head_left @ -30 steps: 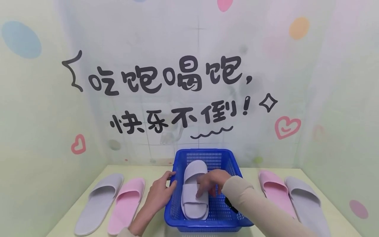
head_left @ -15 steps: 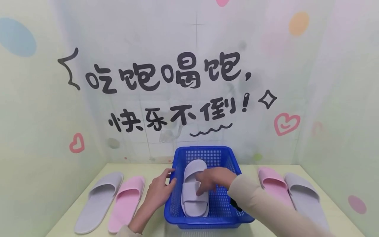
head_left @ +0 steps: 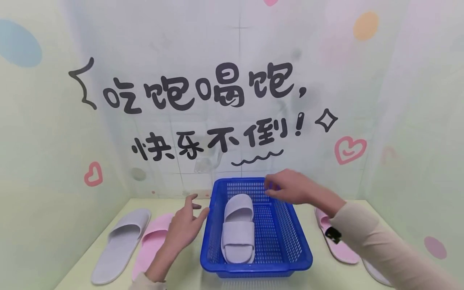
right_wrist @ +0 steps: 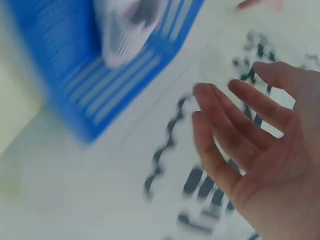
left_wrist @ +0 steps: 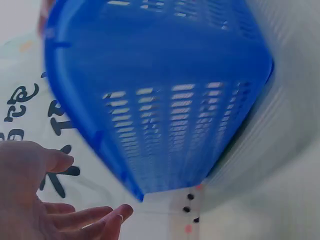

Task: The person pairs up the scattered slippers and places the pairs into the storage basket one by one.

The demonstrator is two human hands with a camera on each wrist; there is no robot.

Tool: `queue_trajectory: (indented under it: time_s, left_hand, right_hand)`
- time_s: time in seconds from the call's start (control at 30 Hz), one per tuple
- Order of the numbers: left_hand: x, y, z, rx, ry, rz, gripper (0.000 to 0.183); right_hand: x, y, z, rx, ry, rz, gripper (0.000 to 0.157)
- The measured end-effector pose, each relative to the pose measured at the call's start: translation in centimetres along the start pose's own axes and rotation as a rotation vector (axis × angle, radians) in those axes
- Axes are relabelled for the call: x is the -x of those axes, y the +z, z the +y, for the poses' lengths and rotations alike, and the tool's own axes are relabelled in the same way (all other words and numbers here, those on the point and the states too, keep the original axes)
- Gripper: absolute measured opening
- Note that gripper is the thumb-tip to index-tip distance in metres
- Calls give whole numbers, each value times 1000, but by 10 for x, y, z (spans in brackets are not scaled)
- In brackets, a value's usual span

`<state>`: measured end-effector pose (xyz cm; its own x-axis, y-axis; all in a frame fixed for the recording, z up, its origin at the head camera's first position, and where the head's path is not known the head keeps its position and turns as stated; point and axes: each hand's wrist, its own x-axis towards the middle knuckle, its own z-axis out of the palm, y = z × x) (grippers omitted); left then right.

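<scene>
Grey and soft-looking, the far-left slipper (head_left: 117,249) lies on the pale table (head_left: 188,266), toe pointing away from the person, with the left pink slipper (head_left: 150,243) just beside it. Next comes the left hand (head_left: 183,227), fingers loosely bent and holding nothing, near the rim of the blue basket (head_left: 255,267) but apart from it. Along the basket's left inner side lie the pale slippers (head_left: 238,233); they seem to overlap, though exactly how is hard to tell. Above the far right corner hangs the right hand (head_left: 290,186), fingers relaxed, with no hold on anything. Beyond, the right sleeve (head_left: 380,237) partly hides the right pink slipper (head_left: 340,251) and the far-right grey slipper (head_left: 377,272). Good handling probably means clearing the rim from above, pinching any slipper at its band, since soles look flexible, and steadying the basket left-handed.
</scene>
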<state>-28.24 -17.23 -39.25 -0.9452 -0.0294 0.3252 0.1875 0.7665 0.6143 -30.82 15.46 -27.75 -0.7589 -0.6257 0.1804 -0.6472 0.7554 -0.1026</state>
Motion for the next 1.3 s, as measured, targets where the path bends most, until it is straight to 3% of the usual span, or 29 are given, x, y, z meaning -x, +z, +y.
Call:
queue_trajectory:
  time_s: [0.13, 0.23, 0.43, 0.63, 0.73, 0.93, 1.13, 1.3]
  left_hand:
    - [-2, -24, -13, -87, 68, -3, 65]
    - [-5, -42, -32, -196, 176, 0, 61]
    - [-15, -71, -71, -453, 439, 2, 50]
    - [-33, -84, -113, -765, 718, -42, 59]
    - [-39, -87, -132, -901, 852, -73, 64]
    - [-40, -84, -152, -1019, 1047, -158, 81]
    - [-43, -76, -155, -1094, 1158, -151, 98]
    - [-48, -76, -149, -1163, 1173, -208, 90]
  right_hand:
    - [24, -12, 38, 138, 70, 59, 11]
    - [41, -10, 66, 195, 127, 49, 14]
    - [75, 11, 119, 209, 231, -23, 26]
    - [100, 45, 158, 220, 283, -90, 36]
    - [106, 63, 166, 230, 278, -114, 40]
    - [111, 87, 165, 277, 249, -137, 37]
    - [111, 96, 161, 167, 267, -156, 43]
    - [104, 93, 156, 115, 308, -223, 45]
